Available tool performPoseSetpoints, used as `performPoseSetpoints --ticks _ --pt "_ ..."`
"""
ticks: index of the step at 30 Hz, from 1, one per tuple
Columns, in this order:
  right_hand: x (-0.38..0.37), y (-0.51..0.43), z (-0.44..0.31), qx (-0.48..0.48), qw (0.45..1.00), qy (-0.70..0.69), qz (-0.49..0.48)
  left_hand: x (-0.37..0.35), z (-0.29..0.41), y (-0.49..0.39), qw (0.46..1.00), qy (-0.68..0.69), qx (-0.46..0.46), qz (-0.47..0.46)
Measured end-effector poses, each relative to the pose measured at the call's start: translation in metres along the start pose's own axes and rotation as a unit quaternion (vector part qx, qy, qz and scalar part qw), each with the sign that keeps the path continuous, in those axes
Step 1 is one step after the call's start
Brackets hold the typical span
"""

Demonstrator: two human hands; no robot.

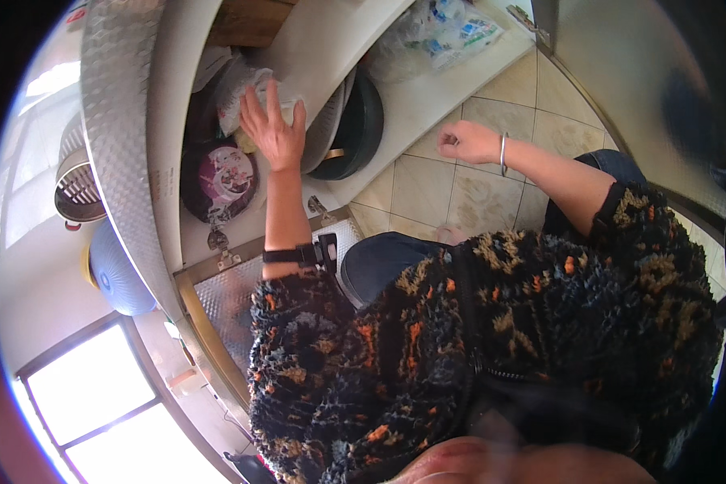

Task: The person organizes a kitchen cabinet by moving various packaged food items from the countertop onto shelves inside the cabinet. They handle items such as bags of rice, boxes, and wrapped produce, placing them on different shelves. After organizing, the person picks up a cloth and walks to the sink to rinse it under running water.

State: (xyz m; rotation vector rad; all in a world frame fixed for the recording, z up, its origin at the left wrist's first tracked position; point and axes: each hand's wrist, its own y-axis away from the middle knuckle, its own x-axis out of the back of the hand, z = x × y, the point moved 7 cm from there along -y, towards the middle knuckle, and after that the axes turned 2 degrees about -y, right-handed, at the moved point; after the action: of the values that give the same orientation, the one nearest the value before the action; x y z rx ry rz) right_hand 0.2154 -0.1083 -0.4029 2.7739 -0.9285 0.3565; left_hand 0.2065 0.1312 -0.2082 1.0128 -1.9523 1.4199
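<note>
My left hand [272, 130] reaches into an open cabinet with its fingers spread. It is over or against a crumpled white plastic bag [245, 91]; touch cannot be told. Just below the hand lies a round dark container with a pink and purple patterned top [227, 172]. Beside it on the right, a grey basin with slots [327, 124] stands on its side against a larger dark basin [366, 130]. My right hand [469, 142], a bangle at its wrist, hangs above the tiled floor with its fingers curled and nothing visible in it.
Clear plastic bags [441, 39] lie farther along the cabinet's white base. A wooden box or board [248, 21] is at the top. An opened cabinet door [230, 296] is at lower left, another door panel [617, 66] at upper right. The metallic countertop edge [118, 121] runs above the cabinet.
</note>
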Motion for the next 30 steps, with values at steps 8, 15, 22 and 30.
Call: performPoseSetpoints --ticks 8,15,22,30 --pt "0.002 0.007 -0.010 -0.022 1.000 -0.015 -0.009 -0.040 -0.051 0.020 0.965 -0.164 -0.009 -0.203" --pt "-0.001 0.007 -0.015 -0.001 0.999 -0.044 0.004 0.057 -0.119 0.145 0.911 0.094 0.356 0.186" --pt "-0.003 0.004 -0.001 -0.016 0.999 -0.027 -0.007 0.060 -0.193 0.209 0.693 0.166 0.651 0.260" --pt "-0.002 0.002 -0.001 -0.021 1.000 -0.014 -0.016 0.057 -0.216 0.204 0.613 0.316 0.659 0.300"
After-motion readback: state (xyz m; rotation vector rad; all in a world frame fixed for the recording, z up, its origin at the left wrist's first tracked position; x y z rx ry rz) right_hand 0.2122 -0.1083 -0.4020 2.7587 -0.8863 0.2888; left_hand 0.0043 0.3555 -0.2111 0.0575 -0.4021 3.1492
